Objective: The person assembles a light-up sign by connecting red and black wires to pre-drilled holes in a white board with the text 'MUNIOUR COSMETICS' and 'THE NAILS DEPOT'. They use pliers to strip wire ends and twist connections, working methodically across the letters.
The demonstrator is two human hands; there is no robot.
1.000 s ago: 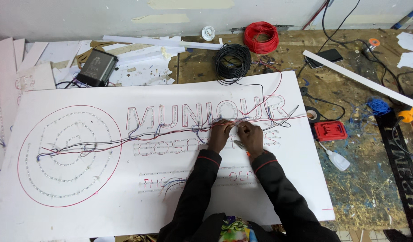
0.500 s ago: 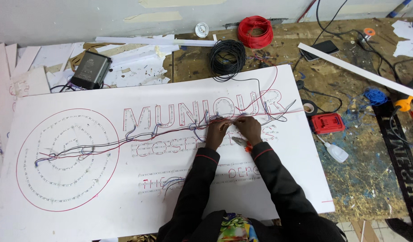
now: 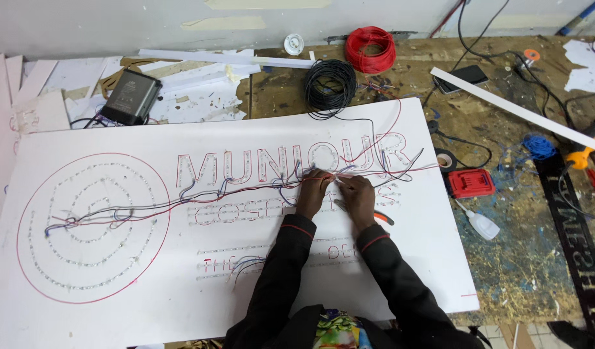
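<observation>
Both hands sit close together like a moment ago, so the wire work goes on in the same spot; the left hand (image 3: 312,194) and right hand (image 3: 357,197) pinch thin wires (image 3: 339,174) between them, on the white sign board (image 3: 116,310); a red-handled tool (image 3: 383,218) lies just beside the right hand.

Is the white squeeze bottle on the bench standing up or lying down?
Lying down. The white squeeze bottle rests on its side on the workbench, nozzle pointing up-left toward the white sign board.

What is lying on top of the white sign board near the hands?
On the white sign board, red, black and blue wires run across it. Left hand and right hand rest on them; what they pinch is covered.
</observation>
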